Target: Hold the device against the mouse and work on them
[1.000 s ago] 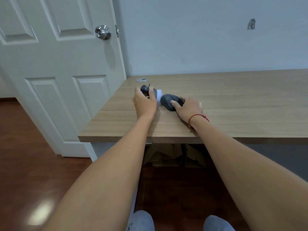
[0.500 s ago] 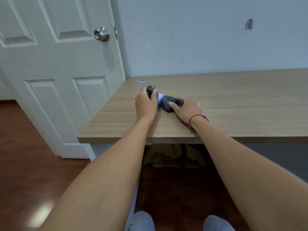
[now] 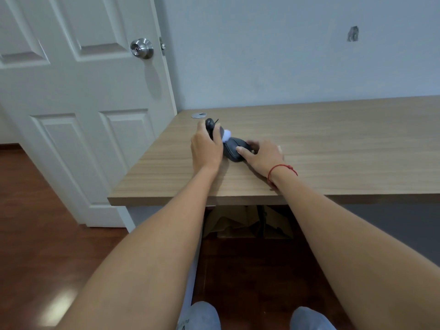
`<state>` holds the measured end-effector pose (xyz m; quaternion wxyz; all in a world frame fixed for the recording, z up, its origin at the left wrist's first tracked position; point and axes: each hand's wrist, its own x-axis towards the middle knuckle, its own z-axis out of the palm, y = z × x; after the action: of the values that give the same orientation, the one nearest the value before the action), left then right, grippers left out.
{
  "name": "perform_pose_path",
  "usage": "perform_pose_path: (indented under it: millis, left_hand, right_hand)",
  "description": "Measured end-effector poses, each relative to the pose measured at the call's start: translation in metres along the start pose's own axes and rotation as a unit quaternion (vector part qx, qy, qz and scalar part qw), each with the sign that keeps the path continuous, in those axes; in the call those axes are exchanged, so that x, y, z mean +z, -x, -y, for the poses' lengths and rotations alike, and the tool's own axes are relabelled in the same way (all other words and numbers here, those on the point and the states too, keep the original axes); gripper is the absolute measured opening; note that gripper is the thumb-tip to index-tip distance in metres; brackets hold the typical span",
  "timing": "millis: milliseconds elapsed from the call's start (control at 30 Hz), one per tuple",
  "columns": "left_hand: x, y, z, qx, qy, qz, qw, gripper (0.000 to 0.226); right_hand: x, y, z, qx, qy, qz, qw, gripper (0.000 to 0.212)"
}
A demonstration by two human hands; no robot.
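Note:
A dark grey computer mouse [image 3: 234, 151] lies on the wooden desk [image 3: 333, 144] near its left end. My right hand [image 3: 262, 156] holds the mouse from the right, thumb and fingers curled round its sides. My left hand [image 3: 206, 146] grips a small black brush-like tool [image 3: 210, 126] with a white tuft [image 3: 226, 136]; the tuft touches the far left end of the mouse. A red string sits on my right wrist.
A round silver disc [image 3: 198, 115] lies at the desk's back left corner. A white panelled door [image 3: 83, 103] with a metal knob [image 3: 142, 48] stands left of the desk. Cardboard boxes [image 3: 238, 222] sit under the desk on the dark wood floor.
My left hand has brought the tool's white tuft closer, onto the mouse's far end. My right hand has kept hold of the mouse, which has turned slightly.

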<state>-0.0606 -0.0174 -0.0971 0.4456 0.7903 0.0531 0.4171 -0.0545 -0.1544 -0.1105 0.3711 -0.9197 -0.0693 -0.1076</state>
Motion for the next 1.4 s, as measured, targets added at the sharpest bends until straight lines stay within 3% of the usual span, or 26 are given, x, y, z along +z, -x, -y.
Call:
perform_pose_path:
  millis: [100, 233, 400, 667, 900, 1067, 1267, 1400]
  left_hand:
    - [-0.003, 0.003, 0.0, -0.033, -0.028, -0.003, 0.999, 0.025]
    - [-0.001, 0.006, -0.002, 0.019, 0.021, 0.045, 0.999, 0.022]
    - [-0.002, 0.009, -0.003, 0.049, 0.019, 0.105, 0.993, 0.036]
    - [-0.002, 0.012, -0.004, 0.055, -0.007, 0.132, 0.99, 0.034]
    - [-0.003, 0.008, -0.003, 0.051, -0.019, 0.079, 0.995, 0.024]
    - [0.0, 0.009, -0.004, 0.066, 0.005, 0.108, 0.992, 0.03]
    - [0.0, 0.006, 0.0, 0.033, -0.054, 0.08, 0.995, 0.021]
    - [-0.002, 0.004, -0.003, 0.015, 0.034, 0.022, 0.999, 0.02]
  right_hand:
    - [0.001, 0.0, 0.003, 0.021, 0.028, -0.013, 0.999, 0.049]
    - [0.002, -0.002, 0.005, 0.067, 0.064, -0.031, 0.995, 0.048]
    - [0.0, -0.003, 0.008, 0.114, 0.084, -0.054, 0.988, 0.049]
    - [0.001, -0.001, 0.011, 0.122, 0.082, -0.063, 0.987, 0.045]
    - [0.0, -0.003, 0.01, 0.118, 0.072, -0.053, 0.989, 0.048]
    - [0.001, -0.005, 0.007, 0.111, 0.063, -0.054, 0.99, 0.049]
    - [0.001, -0.003, 0.005, 0.09, 0.053, -0.046, 0.993, 0.049]
    - [-0.001, -0.001, 0.002, 0.056, 0.017, -0.026, 0.998, 0.045]
